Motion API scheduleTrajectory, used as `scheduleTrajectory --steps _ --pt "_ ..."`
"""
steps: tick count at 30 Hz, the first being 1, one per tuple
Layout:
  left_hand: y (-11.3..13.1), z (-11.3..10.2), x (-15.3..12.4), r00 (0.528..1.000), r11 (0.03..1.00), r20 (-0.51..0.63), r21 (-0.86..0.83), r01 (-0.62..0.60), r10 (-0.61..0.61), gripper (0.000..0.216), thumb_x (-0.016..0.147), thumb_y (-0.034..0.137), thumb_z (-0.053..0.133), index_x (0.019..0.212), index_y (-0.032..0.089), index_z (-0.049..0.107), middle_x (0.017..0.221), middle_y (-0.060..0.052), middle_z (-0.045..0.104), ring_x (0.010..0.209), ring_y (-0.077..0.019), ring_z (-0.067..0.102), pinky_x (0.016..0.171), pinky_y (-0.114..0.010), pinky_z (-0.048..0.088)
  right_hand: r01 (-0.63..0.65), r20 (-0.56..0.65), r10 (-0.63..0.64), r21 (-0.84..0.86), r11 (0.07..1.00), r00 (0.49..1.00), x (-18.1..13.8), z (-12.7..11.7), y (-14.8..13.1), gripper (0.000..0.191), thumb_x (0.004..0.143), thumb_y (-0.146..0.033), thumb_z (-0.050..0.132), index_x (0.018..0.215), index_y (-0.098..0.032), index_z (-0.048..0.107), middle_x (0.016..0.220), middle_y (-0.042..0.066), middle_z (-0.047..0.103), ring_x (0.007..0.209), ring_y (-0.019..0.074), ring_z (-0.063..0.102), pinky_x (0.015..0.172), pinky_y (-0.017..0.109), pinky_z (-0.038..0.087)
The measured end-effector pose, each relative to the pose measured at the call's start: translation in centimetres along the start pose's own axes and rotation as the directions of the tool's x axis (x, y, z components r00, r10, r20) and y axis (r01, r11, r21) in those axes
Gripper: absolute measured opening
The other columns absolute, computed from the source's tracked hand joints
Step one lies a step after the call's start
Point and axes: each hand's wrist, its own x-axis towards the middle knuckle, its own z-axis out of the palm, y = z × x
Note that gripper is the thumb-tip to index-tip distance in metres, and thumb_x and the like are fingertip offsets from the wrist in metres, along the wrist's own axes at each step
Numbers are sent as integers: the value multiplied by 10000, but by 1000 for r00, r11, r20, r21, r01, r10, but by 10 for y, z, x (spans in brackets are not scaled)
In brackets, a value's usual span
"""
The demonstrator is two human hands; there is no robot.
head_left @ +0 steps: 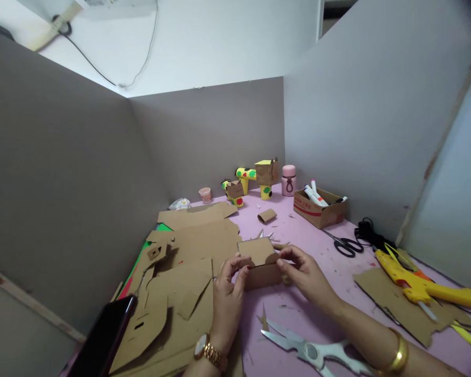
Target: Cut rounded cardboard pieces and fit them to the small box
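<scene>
Pink table: carries all items. Small cardboard box: centre, long axis left-right, pinched between 2 hands. Left hand: fingers closed on the left end. Right hand: fingers closed on the right end, equally near.

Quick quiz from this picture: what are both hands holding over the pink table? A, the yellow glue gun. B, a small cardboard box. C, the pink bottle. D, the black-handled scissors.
B: the left hand and right hand grip the small cardboard box from either side, while the yellow glue gun, black-handled scissors and pink bottle lie or stand untouched on the table.
</scene>
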Motion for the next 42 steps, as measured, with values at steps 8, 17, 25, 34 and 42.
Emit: scheduleTrajectory --steps 8,17,25,34,42 --pt "4 -1 2 1000 999 -3 20 -28 28 120 841 251 513 832 218 629 1207 -89 543 1197 -226 461 976 -372 369 10 5 -11 40 999 1000 1 1 -1 201 798 -382 592 759 -200 516 1217 100 553 932 217 597 609 262 491" --pt "2 0 2 1000 1000 -1 -9 10 -10 123 841 278 517 830 213 621 1215 -108 580 1219 -233 458 985 -379 360 27 17 -27 -3 1000 999 2 -1 -2 166 833 -317 579 789 -161 541 991 50 618 828 168 602 667 313 493" --pt "2 1 2 999 995 -18 -93 47 -49 99 811 276 559 809 203 624 1209 -111 583 1206 -225 470 967 -346 378 15 20 -15 5 1000 1000 3 -2 1 123 840 -258 586 785 -152 555 738 -34 571 616 106 553 557 250 453" --pt "21 -13 6 977 948 -120 -290 134 -175 117 763 296 623 791 189 585 803 -10 678 803 -124 620 743 -218 467 -17 -100 24 70 997 995 5 -7 -20 146 789 -282 637 777 -150 576 818 2 608 662 113 541 578 245 428" --pt "44 -1 -7 935 860 57 -377 345 -350 209 715 271 657 848 111 631 545 -7 662 503 -105 576 467 -177 402 -177 29 175 142 974 984 -9 2 -40 193 722 -312 660 657 -163 555 504 -32 582 477 110 514 485 236 378"
